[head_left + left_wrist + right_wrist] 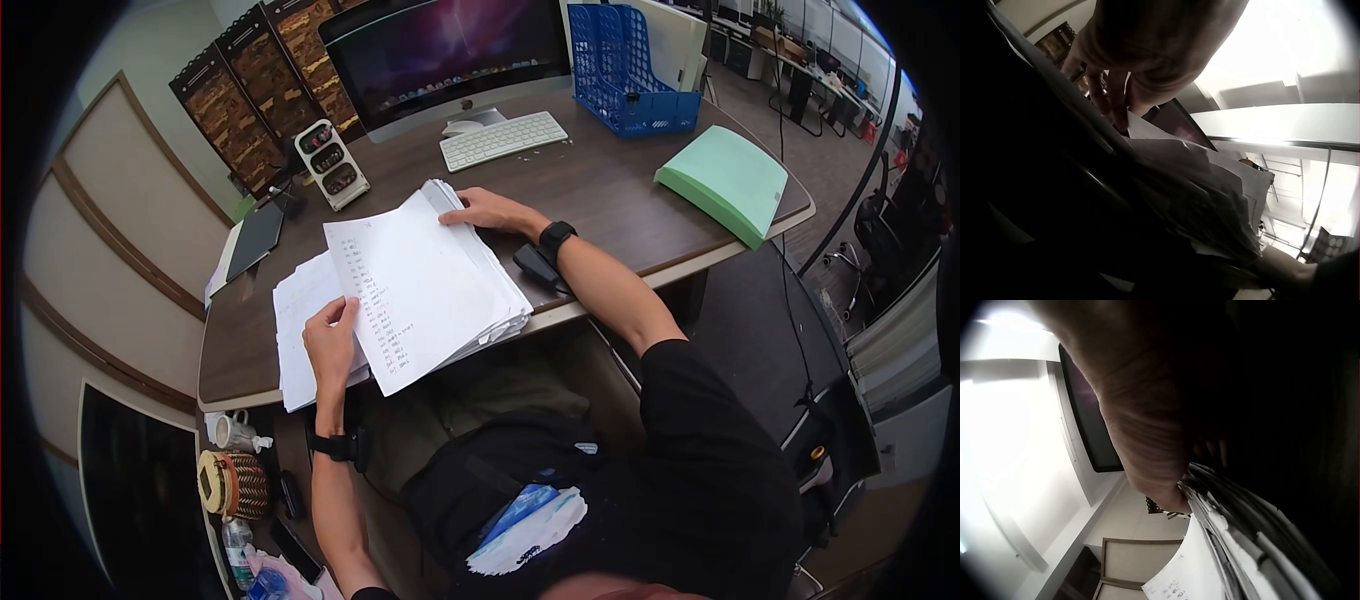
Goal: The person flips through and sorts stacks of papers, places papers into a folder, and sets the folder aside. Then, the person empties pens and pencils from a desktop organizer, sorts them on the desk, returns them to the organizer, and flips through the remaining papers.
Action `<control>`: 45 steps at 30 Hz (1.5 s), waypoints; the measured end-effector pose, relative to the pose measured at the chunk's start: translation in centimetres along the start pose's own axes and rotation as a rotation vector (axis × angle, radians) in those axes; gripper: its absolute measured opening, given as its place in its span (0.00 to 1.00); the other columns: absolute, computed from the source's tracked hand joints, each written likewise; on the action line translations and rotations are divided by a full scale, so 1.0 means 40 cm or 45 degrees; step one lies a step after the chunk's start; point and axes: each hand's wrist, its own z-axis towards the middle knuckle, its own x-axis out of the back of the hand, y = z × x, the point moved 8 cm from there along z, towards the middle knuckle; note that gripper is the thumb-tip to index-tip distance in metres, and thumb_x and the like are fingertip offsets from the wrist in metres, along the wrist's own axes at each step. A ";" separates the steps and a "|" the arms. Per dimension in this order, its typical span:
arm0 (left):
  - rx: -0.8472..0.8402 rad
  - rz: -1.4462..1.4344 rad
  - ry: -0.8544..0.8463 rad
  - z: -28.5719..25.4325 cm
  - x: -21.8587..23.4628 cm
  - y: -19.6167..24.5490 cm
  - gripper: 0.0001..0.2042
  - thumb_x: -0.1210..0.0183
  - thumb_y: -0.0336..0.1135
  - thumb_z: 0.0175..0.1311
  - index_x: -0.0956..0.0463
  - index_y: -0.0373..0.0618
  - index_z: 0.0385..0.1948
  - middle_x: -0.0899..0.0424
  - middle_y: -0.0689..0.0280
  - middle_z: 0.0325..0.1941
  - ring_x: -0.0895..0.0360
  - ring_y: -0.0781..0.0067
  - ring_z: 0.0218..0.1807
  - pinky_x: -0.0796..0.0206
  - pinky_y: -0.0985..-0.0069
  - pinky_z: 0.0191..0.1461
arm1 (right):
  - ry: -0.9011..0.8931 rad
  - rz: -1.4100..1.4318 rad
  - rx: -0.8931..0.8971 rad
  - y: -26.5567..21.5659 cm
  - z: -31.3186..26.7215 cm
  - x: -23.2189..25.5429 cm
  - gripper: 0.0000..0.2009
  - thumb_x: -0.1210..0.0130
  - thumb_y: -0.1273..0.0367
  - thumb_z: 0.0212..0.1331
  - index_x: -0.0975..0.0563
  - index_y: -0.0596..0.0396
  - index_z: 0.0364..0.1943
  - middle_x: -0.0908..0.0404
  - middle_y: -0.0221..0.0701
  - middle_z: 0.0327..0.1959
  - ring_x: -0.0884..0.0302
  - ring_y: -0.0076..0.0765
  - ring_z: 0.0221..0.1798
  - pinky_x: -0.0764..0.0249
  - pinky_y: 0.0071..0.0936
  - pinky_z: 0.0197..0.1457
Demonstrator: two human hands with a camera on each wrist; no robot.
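Observation:
A thick stack of white paper (440,290), its top sheet handwritten along the left side, lies at the desk's front edge. My left hand (331,340) pinches the left edge of the top sheet between thumb and fingers; the left wrist view shows that hand (1154,56) at a sheet's corner (1147,130). At the stack's upper right, my right hand (495,212) grips the edge with the thumb on top. In the right wrist view the right hand (1141,425) holds the layered sheets (1229,550). Other written sheets (300,320) lie under and left of the stack.
Behind the papers stand a monitor (450,50), a keyboard (505,140) and a white holder (331,165). A blue file rack (640,110) and a green folder (725,180) are at the right. A dark folder (255,240) lies left. A mug (235,431) stands below the desk's left side.

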 end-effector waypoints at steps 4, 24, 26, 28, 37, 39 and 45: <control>0.030 -0.032 0.003 -0.003 -0.003 -0.021 0.20 0.31 0.43 0.73 0.12 0.32 0.54 0.05 0.47 0.47 0.08 0.58 0.48 0.21 0.66 0.57 | 0.006 -0.008 -0.020 0.011 0.002 0.003 0.38 0.33 0.47 0.66 0.21 0.67 0.68 0.14 0.47 0.60 0.17 0.41 0.59 0.25 0.32 0.65; 0.184 -0.527 0.171 0.062 0.235 -0.188 0.18 0.28 0.38 0.73 0.11 0.27 0.50 0.07 0.61 0.42 0.15 0.80 0.40 0.25 0.80 0.46 | 0.029 0.016 -0.015 0.016 0.004 -0.006 0.31 0.35 0.52 0.71 0.19 0.67 0.65 0.10 0.42 0.55 0.12 0.36 0.54 0.20 0.31 0.62; 0.266 -0.530 0.175 0.070 0.284 -0.261 0.18 0.27 0.38 0.72 0.11 0.28 0.50 0.07 0.61 0.41 0.15 0.79 0.39 0.25 0.80 0.44 | -0.020 0.049 -0.006 0.022 0.012 -0.010 0.34 0.34 0.49 0.71 0.20 0.70 0.64 0.12 0.39 0.53 0.15 0.31 0.51 0.21 0.27 0.58; 0.311 -0.553 0.177 0.079 0.334 -0.303 0.18 0.27 0.38 0.72 0.11 0.28 0.49 0.07 0.61 0.41 0.15 0.79 0.37 0.26 0.81 0.43 | -0.013 0.007 0.032 0.024 0.017 -0.002 0.34 0.34 0.49 0.71 0.21 0.70 0.64 0.12 0.39 0.53 0.15 0.30 0.51 0.22 0.26 0.58; 0.255 0.212 -0.046 0.129 0.380 -0.416 0.18 0.28 0.42 0.69 0.10 0.34 0.48 0.06 0.59 0.39 0.13 0.75 0.39 0.23 0.73 0.46 | -0.021 -0.010 0.011 0.007 0.004 -0.004 0.34 0.35 0.49 0.71 0.20 0.68 0.66 0.12 0.40 0.56 0.16 0.33 0.56 0.23 0.28 0.64; 0.237 0.246 -0.022 0.152 0.372 -0.403 0.18 0.28 0.43 0.69 0.10 0.35 0.48 0.05 0.59 0.40 0.12 0.71 0.40 0.23 0.72 0.46 | -0.021 -0.052 -0.007 0.008 0.008 -0.002 0.33 0.35 0.50 0.71 0.19 0.66 0.67 0.12 0.42 0.59 0.15 0.36 0.59 0.24 0.31 0.68; 0.154 0.609 0.143 0.114 0.297 -0.269 0.20 0.28 0.49 0.68 0.10 0.42 0.51 0.06 0.58 0.48 0.10 0.59 0.50 0.22 0.64 0.56 | -0.001 0.030 -0.072 0.016 0.003 -0.007 0.33 0.36 0.50 0.70 0.19 0.66 0.66 0.12 0.40 0.57 0.15 0.35 0.57 0.24 0.30 0.67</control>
